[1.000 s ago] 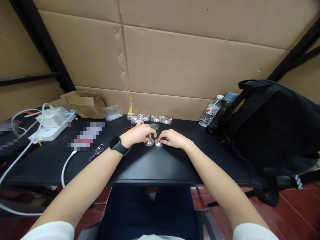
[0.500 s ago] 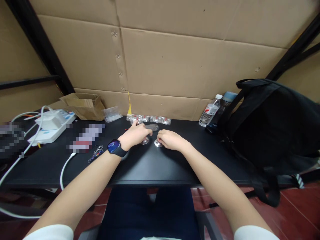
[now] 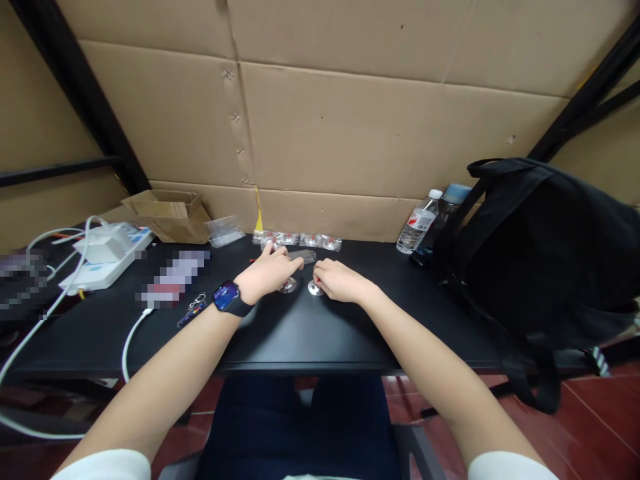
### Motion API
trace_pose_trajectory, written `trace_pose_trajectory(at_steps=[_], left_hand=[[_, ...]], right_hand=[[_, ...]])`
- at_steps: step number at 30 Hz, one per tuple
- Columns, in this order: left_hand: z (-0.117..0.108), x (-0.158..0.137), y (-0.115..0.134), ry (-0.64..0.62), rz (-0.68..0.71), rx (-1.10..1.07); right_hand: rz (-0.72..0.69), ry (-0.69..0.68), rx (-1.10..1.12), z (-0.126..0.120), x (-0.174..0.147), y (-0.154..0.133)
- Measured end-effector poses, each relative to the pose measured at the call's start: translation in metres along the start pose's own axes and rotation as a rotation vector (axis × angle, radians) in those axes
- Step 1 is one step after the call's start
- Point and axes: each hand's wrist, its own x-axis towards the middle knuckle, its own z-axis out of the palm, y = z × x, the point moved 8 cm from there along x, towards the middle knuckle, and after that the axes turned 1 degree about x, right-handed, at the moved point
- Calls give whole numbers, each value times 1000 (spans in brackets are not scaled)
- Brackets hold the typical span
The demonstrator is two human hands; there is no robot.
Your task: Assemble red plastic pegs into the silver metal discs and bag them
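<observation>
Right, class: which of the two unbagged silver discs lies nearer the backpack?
The silver disc at the right hand; the other disc, by the left hand, lies farther from the backpack.

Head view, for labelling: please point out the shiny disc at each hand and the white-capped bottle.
Left disc (image 3: 289,287), head view, near side.
Right disc (image 3: 313,289), head view, left side.
Bottle (image 3: 421,223), head view, label.

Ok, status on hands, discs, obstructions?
Left hand over left silver disc. Right hand at right silver disc. Grip on either unclear. Clear plastic piece just beyond the hands.
</observation>
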Motion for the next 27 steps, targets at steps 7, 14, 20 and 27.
trace_pose_trajectory(at_steps=[7, 14, 20, 27], left_hand=[[-1, 2, -3, 39, -22, -109], [-4, 4, 3, 34, 3, -153], [-4, 3, 6, 4, 19, -117], [-3, 5, 11, 1, 2, -146]], right_hand=[[-3, 13, 56, 2, 1, 4], [8, 10, 81, 3, 1, 5], [3, 0, 56, 1, 1, 3], [38, 28, 20, 3, -1, 1]])
